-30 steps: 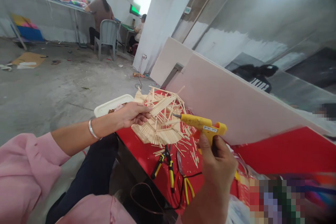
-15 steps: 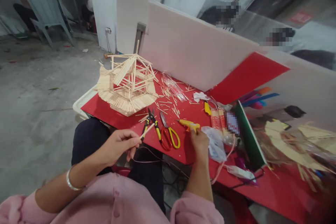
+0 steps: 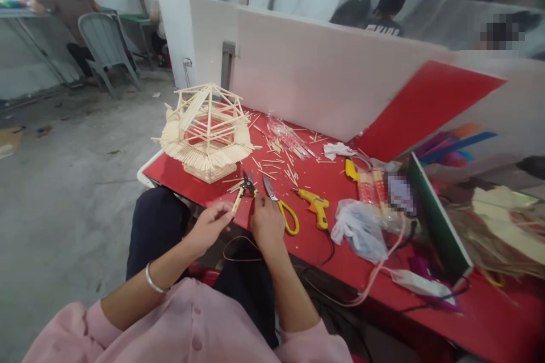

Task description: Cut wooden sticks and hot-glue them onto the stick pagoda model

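My left hand (image 3: 213,224) is closed in a pinch on a thin wooden stick (image 3: 235,203), which overlaps one handle of the yellow-and-black cutting pliers (image 3: 246,184). My right hand (image 3: 268,224) curls over the pliers' other handle, its fingertips partly hidden. Beside it lie the scissors (image 3: 290,220) with a yellow handle loop, the rest covered by my hand. A yellow hot glue gun (image 3: 315,206) rests on the red tabletop to the right. Behind the pliers stands a roofed model (image 3: 208,150) built of sticks.
Loose stick pieces (image 3: 272,167) and a clear plastic wrapper (image 3: 292,136) are scattered on the red table (image 3: 306,244). A plastic bag (image 3: 357,229) and a green-sided box (image 3: 440,221) are at the right. A white board (image 3: 298,62) rises behind. Cords hang over the front edge.
My right hand has let go of the glue gun and moved left onto the pliers. My left hand has stayed close by with the stick. The view has shifted slightly.
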`<state>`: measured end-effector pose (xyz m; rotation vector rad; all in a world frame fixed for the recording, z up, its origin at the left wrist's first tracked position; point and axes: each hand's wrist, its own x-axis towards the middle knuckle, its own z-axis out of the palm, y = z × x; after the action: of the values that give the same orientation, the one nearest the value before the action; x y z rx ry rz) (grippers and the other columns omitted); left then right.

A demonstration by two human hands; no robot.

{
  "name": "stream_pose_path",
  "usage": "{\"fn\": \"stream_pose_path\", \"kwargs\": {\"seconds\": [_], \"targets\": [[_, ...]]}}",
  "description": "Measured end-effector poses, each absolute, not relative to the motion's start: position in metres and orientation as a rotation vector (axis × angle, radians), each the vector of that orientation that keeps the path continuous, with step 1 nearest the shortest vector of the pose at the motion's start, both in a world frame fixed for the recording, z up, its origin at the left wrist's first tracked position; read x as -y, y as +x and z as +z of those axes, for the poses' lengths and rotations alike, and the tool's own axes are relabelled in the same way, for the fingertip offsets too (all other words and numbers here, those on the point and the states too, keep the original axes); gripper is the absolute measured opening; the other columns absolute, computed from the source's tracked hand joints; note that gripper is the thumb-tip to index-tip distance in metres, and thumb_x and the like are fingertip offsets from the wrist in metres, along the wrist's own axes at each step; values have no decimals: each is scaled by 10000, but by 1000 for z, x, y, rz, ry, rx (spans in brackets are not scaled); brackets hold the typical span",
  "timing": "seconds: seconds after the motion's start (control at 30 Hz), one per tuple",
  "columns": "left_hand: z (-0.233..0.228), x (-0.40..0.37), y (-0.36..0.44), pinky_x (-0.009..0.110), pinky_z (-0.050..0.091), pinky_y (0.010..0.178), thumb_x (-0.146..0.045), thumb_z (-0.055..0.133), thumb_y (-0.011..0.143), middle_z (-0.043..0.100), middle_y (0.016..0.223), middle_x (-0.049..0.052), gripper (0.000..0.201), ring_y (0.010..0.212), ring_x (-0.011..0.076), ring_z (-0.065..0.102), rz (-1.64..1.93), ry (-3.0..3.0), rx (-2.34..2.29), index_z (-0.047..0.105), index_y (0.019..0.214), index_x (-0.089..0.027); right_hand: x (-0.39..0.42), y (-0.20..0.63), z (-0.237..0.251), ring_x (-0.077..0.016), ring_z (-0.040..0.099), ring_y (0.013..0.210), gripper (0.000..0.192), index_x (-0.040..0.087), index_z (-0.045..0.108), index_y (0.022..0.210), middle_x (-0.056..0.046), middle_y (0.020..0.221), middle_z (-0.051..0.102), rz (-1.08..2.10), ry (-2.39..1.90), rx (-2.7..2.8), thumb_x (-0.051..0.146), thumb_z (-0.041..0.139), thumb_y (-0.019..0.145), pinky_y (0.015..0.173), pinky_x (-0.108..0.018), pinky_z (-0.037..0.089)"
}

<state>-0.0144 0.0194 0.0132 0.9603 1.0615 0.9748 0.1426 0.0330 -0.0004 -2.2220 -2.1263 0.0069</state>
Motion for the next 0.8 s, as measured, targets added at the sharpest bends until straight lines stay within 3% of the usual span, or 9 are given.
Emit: {"fn": "stream_pose_path", "kwargs": {"seconds": [0.1,0.3,0.53,0.7,0.8], "targets": [[4,-23,-14,191,464,560,-410,733,706,597,713,-6,297,636,99,554,945,962,-1092,570,711,-162,-38,150,-4,-278,630,929,380,80,627,1156,-205,959,669,47,-2301,2065,96,353,893,752,-352,454],[-9,-24,-12,184,430,497,-376,746,717,595,642,-35,295,503,71,529,912,785,-934,565,831,-172,-49,151,-17,-255,642,887,374,97,614,1166,-195,1022,652,110,-2277,2004,133,392,867,713,-320,454],[-2,-23,-21,177,407,452,-457,755,722,610,643,-25,368,472,66,534,947,742,-824,524,774,-174,-41,166,-27,-242,607,1021,408,93,620,1148,-160,1083,653,151,-2156,1868,175,333,870,873,-318,453],[10,-26,-25,143,213,338,-499,731,743,656,627,-2,407,351,29,446,1010,784,-834,491,775,-171,-35,171,-41,-244,634,919,394,106,644,1133,-153,1050,661,151,-2156,1835,229,369,879,741,-310,461],[35,-37,-37,161,120,296,-523,688,776,699,646,31,409,268,26,382,1038,821,-783,469,774,-178,-32,171,-45,-260,622,956,388,111,652,1147,-171,1097,644,-12,-2130,1862,251,409,879,773,-331,452]]}}
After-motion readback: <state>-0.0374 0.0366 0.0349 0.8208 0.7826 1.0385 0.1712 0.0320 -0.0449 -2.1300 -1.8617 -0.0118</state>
